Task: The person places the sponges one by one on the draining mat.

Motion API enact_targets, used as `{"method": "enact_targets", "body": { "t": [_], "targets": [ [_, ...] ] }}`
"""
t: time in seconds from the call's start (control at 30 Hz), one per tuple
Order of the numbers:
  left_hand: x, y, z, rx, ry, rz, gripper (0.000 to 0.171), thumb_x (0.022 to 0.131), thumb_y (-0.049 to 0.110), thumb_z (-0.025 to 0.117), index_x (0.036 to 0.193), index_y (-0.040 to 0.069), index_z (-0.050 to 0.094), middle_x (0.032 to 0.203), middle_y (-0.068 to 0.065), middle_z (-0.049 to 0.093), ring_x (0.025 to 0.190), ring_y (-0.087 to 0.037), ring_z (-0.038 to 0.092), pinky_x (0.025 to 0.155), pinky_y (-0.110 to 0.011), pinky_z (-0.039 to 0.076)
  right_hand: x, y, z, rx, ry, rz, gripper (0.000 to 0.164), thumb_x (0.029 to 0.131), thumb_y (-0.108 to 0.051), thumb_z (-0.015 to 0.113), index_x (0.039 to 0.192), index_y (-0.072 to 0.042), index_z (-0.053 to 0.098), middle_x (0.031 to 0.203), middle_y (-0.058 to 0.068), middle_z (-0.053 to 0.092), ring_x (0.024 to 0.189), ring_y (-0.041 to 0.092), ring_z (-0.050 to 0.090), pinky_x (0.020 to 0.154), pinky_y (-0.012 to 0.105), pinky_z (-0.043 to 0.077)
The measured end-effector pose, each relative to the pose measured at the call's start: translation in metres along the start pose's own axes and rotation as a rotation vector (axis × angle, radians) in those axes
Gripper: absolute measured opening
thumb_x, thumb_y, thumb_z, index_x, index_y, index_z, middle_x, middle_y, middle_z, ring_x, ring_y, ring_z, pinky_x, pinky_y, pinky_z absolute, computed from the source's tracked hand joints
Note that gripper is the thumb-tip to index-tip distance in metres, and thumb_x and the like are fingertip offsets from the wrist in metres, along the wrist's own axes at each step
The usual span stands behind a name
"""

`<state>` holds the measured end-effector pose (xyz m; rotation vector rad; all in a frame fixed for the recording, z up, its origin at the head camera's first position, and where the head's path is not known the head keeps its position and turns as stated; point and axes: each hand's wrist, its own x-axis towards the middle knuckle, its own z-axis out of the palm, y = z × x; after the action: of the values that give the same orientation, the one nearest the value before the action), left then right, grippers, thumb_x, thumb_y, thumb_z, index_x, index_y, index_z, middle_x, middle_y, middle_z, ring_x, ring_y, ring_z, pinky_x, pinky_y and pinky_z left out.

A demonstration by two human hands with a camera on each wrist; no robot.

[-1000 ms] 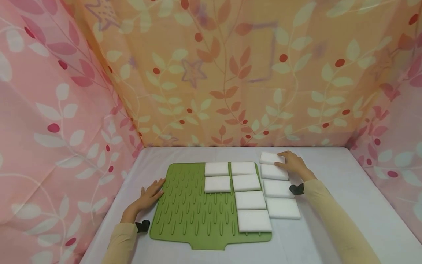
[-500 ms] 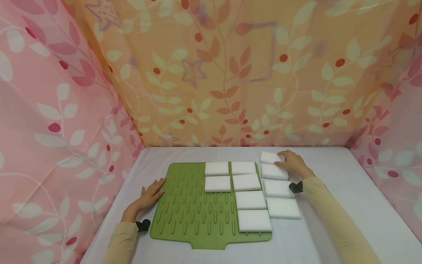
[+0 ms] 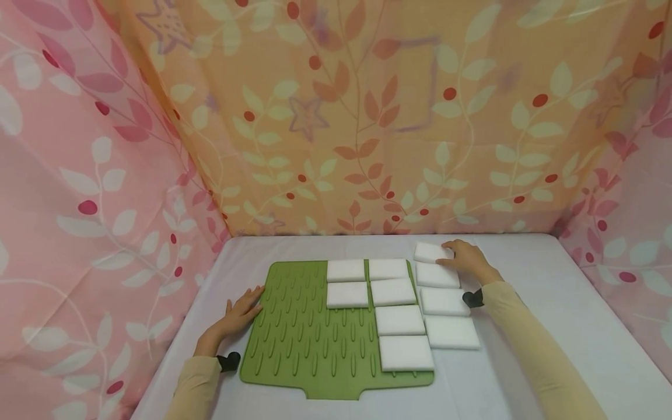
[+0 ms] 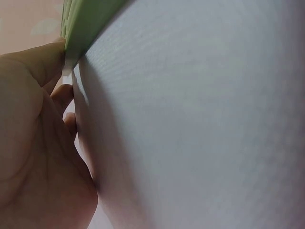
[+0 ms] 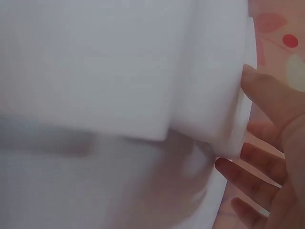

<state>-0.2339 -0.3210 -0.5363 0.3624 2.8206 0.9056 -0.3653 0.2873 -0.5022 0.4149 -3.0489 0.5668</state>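
My left hand (image 3: 241, 315) rests on the table with its fingertips against the left edge of the green mat (image 3: 310, 326); the left wrist view shows the thumb (image 4: 50, 59) at the mat's edge. My right hand (image 3: 468, 259) is at the right end of the farthest white sponge (image 3: 429, 251). Its index finger lies at that sponge's far side and the thumb at the near side, above a second white sponge (image 3: 437, 275). In the right wrist view the thumb (image 5: 267, 90) and fingers stand apart around the sponge ends; the exact contact is partly hidden.
More white sponges stand in the right-hand column, one being the nearest sponge (image 3: 452, 332). Several lie on the mat's right part, such as the front sponge (image 3: 405, 353). A white cloth (image 3: 525, 326) covers the table. Patterned curtains (image 3: 367, 146) hang behind and at both sides.
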Motion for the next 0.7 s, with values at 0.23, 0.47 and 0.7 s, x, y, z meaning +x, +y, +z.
{"method": "enact_targets", "body": {
  "t": [0.23, 0.47, 0.7],
  "targets": [
    [0.002, -0.003, 0.001, 0.007, 0.003, 0.006, 0.056, 0.099, 0.028, 0.042, 0.149, 0.011, 0.022, 0.152, -0.018, 0.019, 0.14, -0.042, 0.009, 0.098, -0.07, -0.012, 0.001, 0.002, -0.002, -0.062, 0.042, -0.016, 0.065, 0.082, -0.05, 0.064, 0.124, -0.002, 0.057, 0.104, 0.018, 0.065, 0.088, 0.03, 0.061, 0.077, 0.052, 0.043],
    [0.0, -0.002, 0.002, 0.014, 0.005, 0.009, 0.056, 0.099, 0.027, 0.042, 0.148, 0.01, 0.022, 0.152, -0.019, 0.019, 0.139, -0.042, 0.009, 0.098, -0.071, -0.011, -0.004, -0.006, -0.012, -0.038, 0.065, -0.004, 0.065, 0.083, -0.051, 0.063, 0.125, -0.003, 0.057, 0.116, 0.02, 0.062, 0.098, 0.033, 0.061, 0.08, 0.053, 0.044],
    [-0.001, -0.002, 0.001, 0.01, 0.01, 0.021, 0.056, 0.099, 0.027, 0.042, 0.148, 0.009, 0.022, 0.152, -0.019, 0.02, 0.139, -0.043, 0.01, 0.097, -0.071, -0.011, -0.005, -0.013, -0.015, -0.027, 0.12, -0.037, 0.065, 0.082, -0.055, 0.062, 0.126, -0.007, 0.058, 0.119, 0.017, 0.061, 0.096, 0.03, 0.062, 0.078, 0.052, 0.045]
  ]
}}
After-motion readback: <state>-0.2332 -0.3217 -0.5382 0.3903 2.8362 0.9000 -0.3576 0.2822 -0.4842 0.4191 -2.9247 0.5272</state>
